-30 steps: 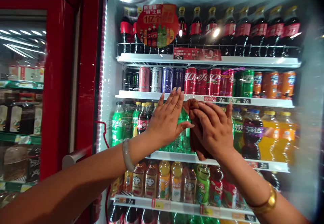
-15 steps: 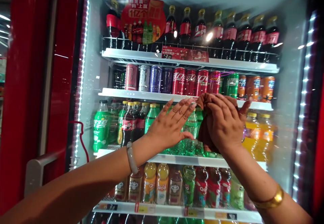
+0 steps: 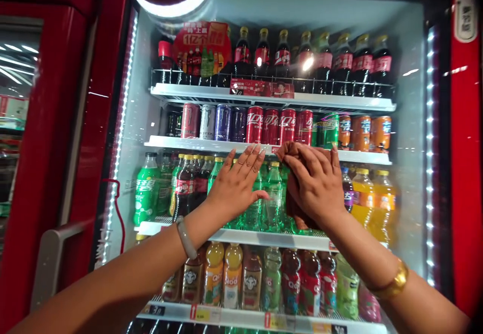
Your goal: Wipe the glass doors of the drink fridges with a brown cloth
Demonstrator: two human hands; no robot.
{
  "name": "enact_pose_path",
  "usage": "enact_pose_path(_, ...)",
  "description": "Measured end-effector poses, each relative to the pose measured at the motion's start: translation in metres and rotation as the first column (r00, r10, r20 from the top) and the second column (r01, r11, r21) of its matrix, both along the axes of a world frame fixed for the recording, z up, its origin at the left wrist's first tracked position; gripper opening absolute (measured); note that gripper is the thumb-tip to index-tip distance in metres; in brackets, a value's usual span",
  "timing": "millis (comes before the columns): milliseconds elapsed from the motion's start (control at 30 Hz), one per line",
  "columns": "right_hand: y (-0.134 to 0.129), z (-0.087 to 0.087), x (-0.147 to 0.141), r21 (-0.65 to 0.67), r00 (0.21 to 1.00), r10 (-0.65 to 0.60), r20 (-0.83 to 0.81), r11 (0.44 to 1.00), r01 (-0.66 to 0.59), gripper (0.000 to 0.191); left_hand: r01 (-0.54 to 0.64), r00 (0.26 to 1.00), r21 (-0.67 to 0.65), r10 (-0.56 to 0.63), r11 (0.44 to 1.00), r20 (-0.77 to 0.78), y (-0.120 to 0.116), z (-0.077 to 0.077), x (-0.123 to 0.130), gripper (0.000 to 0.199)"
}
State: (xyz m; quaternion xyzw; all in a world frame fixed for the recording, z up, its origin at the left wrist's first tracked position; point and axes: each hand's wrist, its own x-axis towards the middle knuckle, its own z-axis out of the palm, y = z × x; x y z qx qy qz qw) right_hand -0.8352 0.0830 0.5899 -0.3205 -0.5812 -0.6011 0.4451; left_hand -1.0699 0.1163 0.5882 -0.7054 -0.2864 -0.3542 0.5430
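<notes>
My left hand (image 3: 236,183) lies flat with fingers spread, seemingly against the glass door of a lit drinks fridge. It covers part of the row of green bottles (image 3: 274,193) behind the glass. To its right, my right hand (image 3: 315,183) presses a crumpled brown cloth (image 3: 296,208) to the door. The cloth bunches out past the fingertips and below the palm. A grey bangle (image 3: 186,238) circles my left wrist, and a gold bracelet (image 3: 392,279) my right.
Inside stand cola bottles (image 3: 282,55), cans (image 3: 254,125) and juice bottles (image 3: 233,278) on white shelves. A grey door handle (image 3: 56,258) sticks out at the lower left. The red fridge frame (image 3: 468,163) runs down the right.
The view has shifted, so the fridge and both hands sit further left in the picture. Against the shelves, the hands and the cloth have hardly moved.
</notes>
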Motion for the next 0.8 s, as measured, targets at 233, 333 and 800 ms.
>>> enact_pose_path(233,0.007,-0.006,-0.033,-0.004,0.996,0.066,0.057,0.998,-0.066,0.045,-0.025,1.0,0.007,0.025,1.0,0.002,0.001,-0.003,-0.001,0.1)
enact_pose_path(333,0.001,-0.023,-0.008,-0.017,0.977,0.064,0.203,0.998,-0.061,0.041,-0.026,1.0,0.014,0.026,1.0,0.0,0.003,-0.003,-0.002,0.095)
enact_pose_path(800,-0.002,-0.012,0.013,0.044,0.971,-0.002,0.24,0.999,-0.008,0.022,-0.001,1.0,0.003,0.001,1.0,0.02,0.002,-0.003,-0.001,0.094)
